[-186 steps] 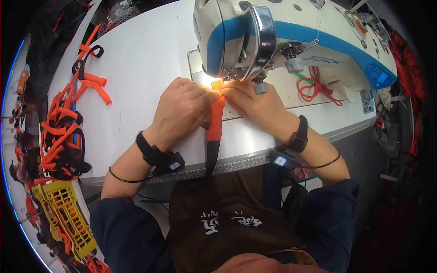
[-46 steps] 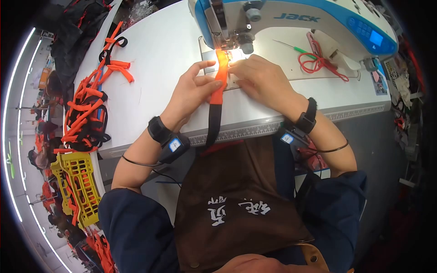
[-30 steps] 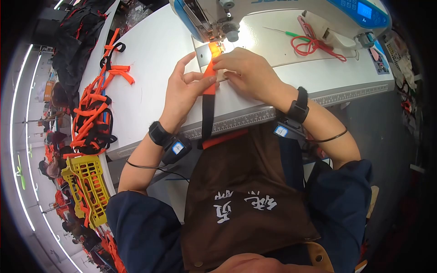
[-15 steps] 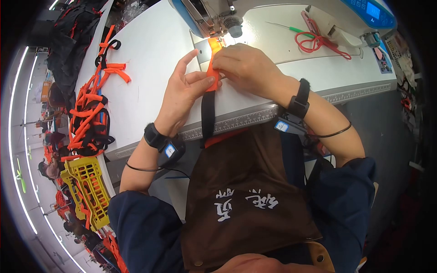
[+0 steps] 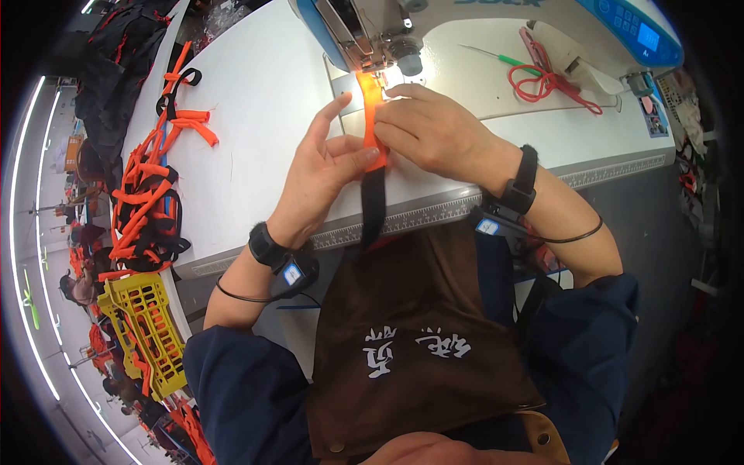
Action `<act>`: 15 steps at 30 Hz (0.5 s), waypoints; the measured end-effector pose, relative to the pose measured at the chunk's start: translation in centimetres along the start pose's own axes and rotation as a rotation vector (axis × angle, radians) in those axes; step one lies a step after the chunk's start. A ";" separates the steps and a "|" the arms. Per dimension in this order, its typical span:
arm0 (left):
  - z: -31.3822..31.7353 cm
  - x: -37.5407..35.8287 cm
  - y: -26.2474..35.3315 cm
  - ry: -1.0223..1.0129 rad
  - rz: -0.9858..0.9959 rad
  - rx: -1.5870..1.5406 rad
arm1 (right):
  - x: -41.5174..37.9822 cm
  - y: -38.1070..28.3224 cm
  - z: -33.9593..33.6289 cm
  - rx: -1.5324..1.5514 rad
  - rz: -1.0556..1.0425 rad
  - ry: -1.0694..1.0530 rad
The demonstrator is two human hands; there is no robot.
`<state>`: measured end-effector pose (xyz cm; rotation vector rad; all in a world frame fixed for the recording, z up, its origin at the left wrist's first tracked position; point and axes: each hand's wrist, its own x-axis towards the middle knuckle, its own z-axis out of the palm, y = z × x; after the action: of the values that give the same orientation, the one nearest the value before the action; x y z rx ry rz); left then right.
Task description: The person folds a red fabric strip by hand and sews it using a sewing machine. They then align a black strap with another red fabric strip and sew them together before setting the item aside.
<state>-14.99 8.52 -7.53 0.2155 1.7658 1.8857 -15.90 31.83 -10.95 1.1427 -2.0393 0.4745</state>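
Observation:
An orange fabric strip (image 5: 373,128) runs from under the needle area of the sewing machine (image 5: 387,54) toward my body. A black webbing strap (image 5: 373,203) continues from its near end and hangs over the table edge. My left hand (image 5: 332,167) pinches the near end of the orange strip between thumb and fingers, its index finger stretched out beside it. Curled against the strip's right side, nearer the needle, are the fingers of my right hand (image 5: 442,133); their tips are partly hidden. The machine's lamp lights the strip's far end brightly.
Red-handled scissors (image 5: 535,84) and a green-handled awl (image 5: 515,62) lie right on the machine bed. A pile of orange and black straps (image 5: 147,201) lies on the left. A yellow crate (image 5: 147,329) stands below it. A ruler (image 5: 457,203) lines the table's front edge.
Both hands have shifted slightly right and toward my body. The orange strip's near end has moved the same way, and more of its length shows between the needle and my left hand.

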 end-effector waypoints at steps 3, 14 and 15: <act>-0.5 0.1 -0.1 -0.052 -0.029 0.120 | -0.2 0.0 0.2 -0.009 -0.022 -0.007; -2.0 4.7 0.8 -0.009 0.740 1.249 | -0.4 -0.2 0.2 0.015 -0.063 -0.131; -2.0 5.0 0.7 -0.038 0.722 1.298 | -0.4 -0.2 0.1 0.022 -0.063 -0.134</act>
<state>-20.34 9.19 -8.33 1.4666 2.8405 0.7094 -15.68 31.91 -11.33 1.2784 -2.1089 0.3992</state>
